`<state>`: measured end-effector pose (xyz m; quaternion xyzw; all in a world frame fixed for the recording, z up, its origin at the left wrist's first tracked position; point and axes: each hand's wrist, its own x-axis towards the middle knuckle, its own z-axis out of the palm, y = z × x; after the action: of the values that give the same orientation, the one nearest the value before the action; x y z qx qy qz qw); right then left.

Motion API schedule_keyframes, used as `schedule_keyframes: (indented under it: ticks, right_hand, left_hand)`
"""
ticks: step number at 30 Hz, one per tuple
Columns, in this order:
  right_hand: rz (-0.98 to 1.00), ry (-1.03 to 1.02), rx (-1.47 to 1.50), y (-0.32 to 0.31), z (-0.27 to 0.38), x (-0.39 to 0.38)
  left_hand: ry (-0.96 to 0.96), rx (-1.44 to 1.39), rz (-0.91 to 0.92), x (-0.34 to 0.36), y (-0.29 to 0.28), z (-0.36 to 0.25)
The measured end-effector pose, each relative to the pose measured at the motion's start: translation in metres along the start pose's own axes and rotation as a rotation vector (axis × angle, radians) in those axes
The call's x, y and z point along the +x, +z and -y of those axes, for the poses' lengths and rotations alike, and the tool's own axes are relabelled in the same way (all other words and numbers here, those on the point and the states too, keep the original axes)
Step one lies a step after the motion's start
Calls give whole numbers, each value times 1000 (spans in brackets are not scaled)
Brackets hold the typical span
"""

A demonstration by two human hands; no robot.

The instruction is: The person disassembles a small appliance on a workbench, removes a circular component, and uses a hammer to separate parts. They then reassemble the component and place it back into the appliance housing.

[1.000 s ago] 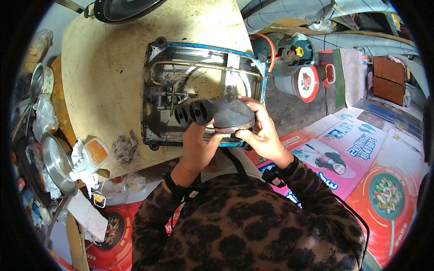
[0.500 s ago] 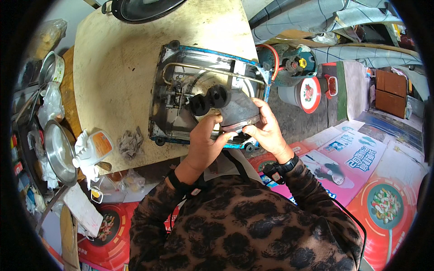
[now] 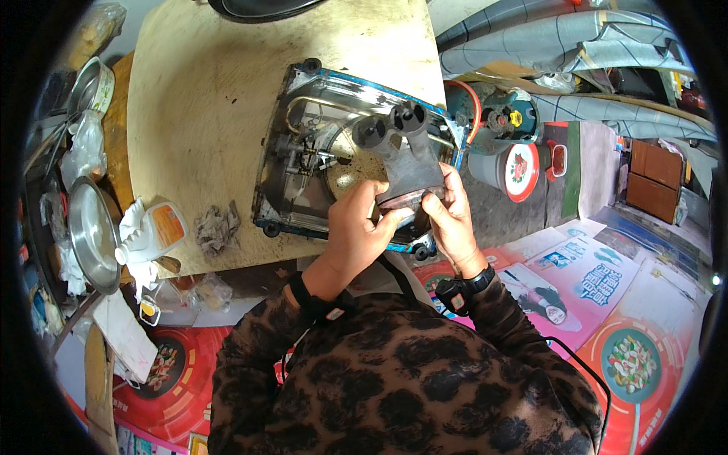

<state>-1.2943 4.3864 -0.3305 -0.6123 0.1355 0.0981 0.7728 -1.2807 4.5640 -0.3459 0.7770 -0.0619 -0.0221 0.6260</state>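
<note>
Between my two hands is a dark grey gas burner base (image 3: 410, 163) with two black open tubes pointing away from me. My left hand (image 3: 359, 223) grips its near left side with the thumb along the rim. The fingers of my right hand (image 3: 453, 218) close round the near right side. Below lies a gas stove frame (image 3: 278, 203) with blue edges, its underside up, baring metal pipes and a valve assembly (image 3: 302, 158). The burner base hides part of the frame's right half.
A crumpled grey rag (image 3: 217, 227) and a white jug with an orange label (image 3: 161, 233) lie at the table's (image 3: 197, 98) left. A red hose (image 3: 476, 114) runs to a gas cylinder (image 3: 497, 114) on the right. A black pan (image 3: 265, 9) sits at the far edge.
My hands have tilted and turned the burner base, so its two tubes now point farther away and to the right. The whole view has shifted slightly.
</note>
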Motion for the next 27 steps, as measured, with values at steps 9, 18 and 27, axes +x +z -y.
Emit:
schedule_keyframes:
  ticks: [9, 18, 27]
  right_hand:
    - [91, 83, 290, -14, 5, 11]
    - [230, 115, 258, -35, 22, 39]
    - [345, 29, -187, -26, 42, 45]
  left_hand:
    - [46, 8, -15, 7, 4, -11]
    - [-256, -403, 129, 15, 12, -1]
    - [-501, -819, 171, 22, -7, 12]
